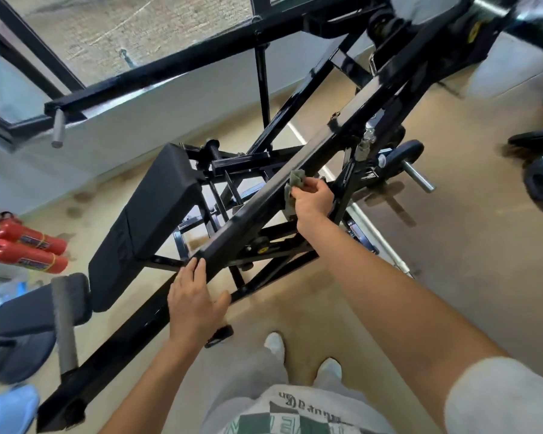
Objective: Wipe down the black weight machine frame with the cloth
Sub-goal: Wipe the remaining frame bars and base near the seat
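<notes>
The right hand (314,200) gripped a grey-green cloth (296,180), pressing it against the sloping black frame (342,126) near the view's centre. At its seven o'clock the left hand (195,302) lay open, fingers flat on the frame's lower end. Two red fire extinguishers (25,255) lay on the floor at nine o'clock.

So the frame's sloped beam (342,133) runs diagonally up the middle. The cloth (296,180) sits against its right side, pinched in the right hand (314,202); the left hand (195,302) rests on the beam's lower end. Padded seat (151,220) is left of the beam, two fire extinguishers (25,252) lie on the floor (451,277) far left, weight plates (542,180) far right.
</notes>
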